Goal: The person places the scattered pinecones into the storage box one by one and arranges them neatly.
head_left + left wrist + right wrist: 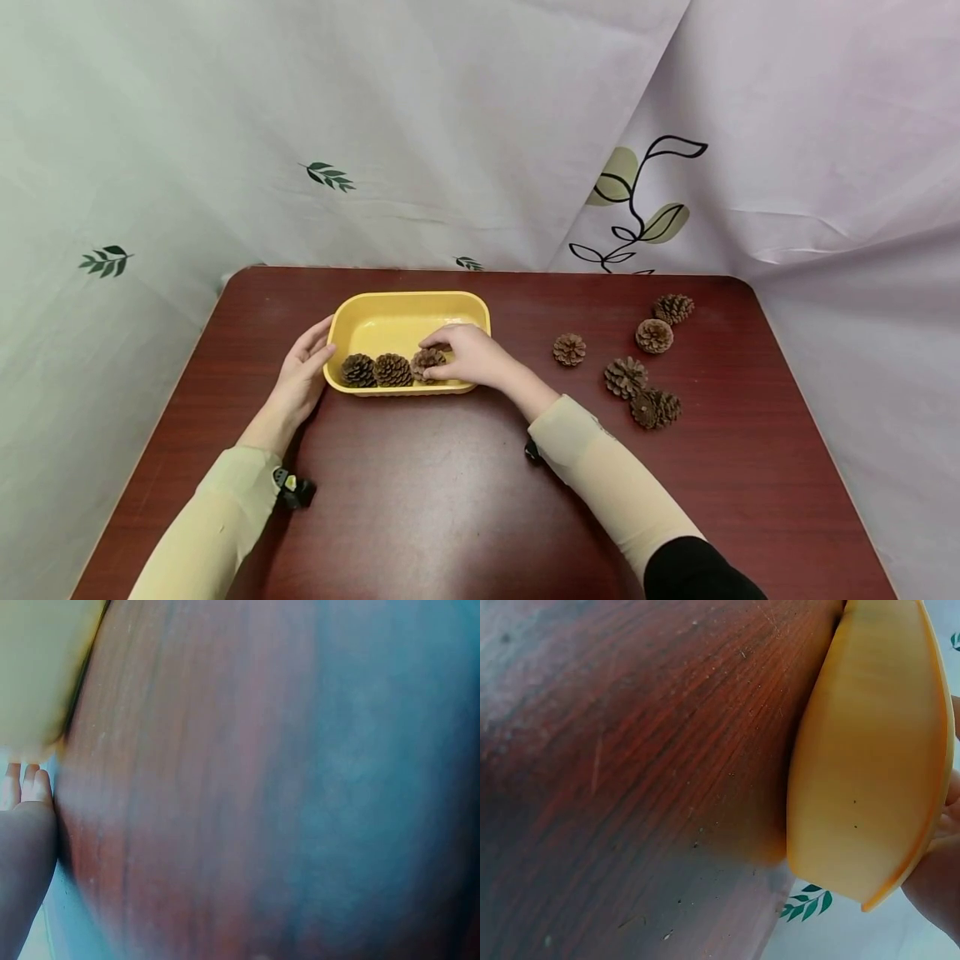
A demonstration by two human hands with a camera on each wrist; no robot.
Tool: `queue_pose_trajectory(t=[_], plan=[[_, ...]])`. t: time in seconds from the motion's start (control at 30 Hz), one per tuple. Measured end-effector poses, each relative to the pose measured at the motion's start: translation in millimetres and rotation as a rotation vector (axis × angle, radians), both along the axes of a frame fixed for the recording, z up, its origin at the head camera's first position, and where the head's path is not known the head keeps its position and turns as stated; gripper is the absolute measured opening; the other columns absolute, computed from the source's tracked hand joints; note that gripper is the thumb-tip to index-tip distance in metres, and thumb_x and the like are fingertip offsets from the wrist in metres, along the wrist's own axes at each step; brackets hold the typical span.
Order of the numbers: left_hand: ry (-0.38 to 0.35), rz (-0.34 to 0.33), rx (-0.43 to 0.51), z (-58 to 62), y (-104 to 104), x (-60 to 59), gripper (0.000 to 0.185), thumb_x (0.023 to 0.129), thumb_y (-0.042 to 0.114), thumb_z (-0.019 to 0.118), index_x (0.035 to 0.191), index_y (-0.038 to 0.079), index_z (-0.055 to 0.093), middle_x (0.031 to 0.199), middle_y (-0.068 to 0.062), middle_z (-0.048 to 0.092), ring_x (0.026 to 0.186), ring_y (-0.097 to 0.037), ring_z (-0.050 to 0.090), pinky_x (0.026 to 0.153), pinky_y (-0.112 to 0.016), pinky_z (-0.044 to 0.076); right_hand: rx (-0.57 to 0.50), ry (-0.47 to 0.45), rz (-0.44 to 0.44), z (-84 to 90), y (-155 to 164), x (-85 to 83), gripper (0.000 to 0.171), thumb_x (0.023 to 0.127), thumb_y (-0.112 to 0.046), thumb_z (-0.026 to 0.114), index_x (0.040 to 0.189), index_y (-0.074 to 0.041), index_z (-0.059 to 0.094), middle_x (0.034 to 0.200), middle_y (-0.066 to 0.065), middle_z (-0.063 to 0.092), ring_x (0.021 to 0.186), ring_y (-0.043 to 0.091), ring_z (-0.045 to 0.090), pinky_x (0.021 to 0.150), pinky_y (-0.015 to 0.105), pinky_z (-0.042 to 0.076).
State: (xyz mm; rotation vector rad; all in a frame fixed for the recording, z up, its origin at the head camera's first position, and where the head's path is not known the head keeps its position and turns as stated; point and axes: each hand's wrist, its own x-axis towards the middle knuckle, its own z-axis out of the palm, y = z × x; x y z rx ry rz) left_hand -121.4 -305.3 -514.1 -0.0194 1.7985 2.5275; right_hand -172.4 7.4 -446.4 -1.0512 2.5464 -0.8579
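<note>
on the near counter (450, 500) side, a light, brittle pine cone (427, 362) is pinched in the right hand (468, 357) grip over the yellow tray (408, 310); the scales are best held gently at the sides. the tray's edge is touched by the open left hand (300, 379).

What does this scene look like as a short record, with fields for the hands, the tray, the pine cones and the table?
left hand: left hand rests open against the left end of the yellow tray
right hand: right hand reaches into the tray and pinches a pine cone
tray contents: two more cones in the tray, in a row along the near wall beside the held one
loose cones: six loose pine cones on the table, right of the tray
surface: dark red-brown wooden table
backdrop: pale cloth printed with leaves
</note>
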Motion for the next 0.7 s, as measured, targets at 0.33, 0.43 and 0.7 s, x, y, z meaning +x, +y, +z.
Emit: queue_pose_trajectory(t=[0.33, 0.43, 0.7], plan=[[-0.012, 0.002, 0.004, 1.6, 1.1, 0.0, 0.042, 0.111, 0.000, 0.049, 0.141, 0.026, 0.061, 0.131, 0.013, 0.070, 0.118, 0.000, 0.067, 0.095, -0.017, 0.056, 0.072, -0.001, 0.030, 0.8, -3.6, -2.6, 0.042, 0.091, -0.025, 0.084, 0.129, -0.009, 0.077, 0.129, 0.005, 0.078, 0.120, 0.022, 0.072, 0.106, 0.036, 0.055], [-0.013, 0.002, -0.001, 1.9, 1.3, -0.1, 0.042, 0.111, 0.000, 0.049, 0.142, 0.026, 0.061, 0.132, 0.014, 0.070, 0.118, 0.000, 0.067, 0.096, -0.016, 0.056, 0.094, 0.012, 0.038, 0.1, -4.3, -2.9, 0.041, 0.090, -0.025, 0.085, 0.128, -0.010, 0.077, 0.128, 0.004, 0.078, 0.119, 0.021, 0.073, 0.106, 0.034, 0.055], [-0.016, -0.001, -0.013, 1.9, 0.9, 0.3, 0.042, 0.111, 0.001, 0.049, 0.145, 0.023, 0.058, 0.133, 0.015, 0.069, 0.119, 0.001, 0.067, 0.096, -0.016, 0.056, 0.104, -0.014, 0.055, -2.7, -7.1, -3.7, 0.040, 0.089, -0.023, 0.086, 0.126, -0.011, 0.078, 0.126, 0.003, 0.079, 0.118, 0.021, 0.073, 0.106, 0.034, 0.054]])
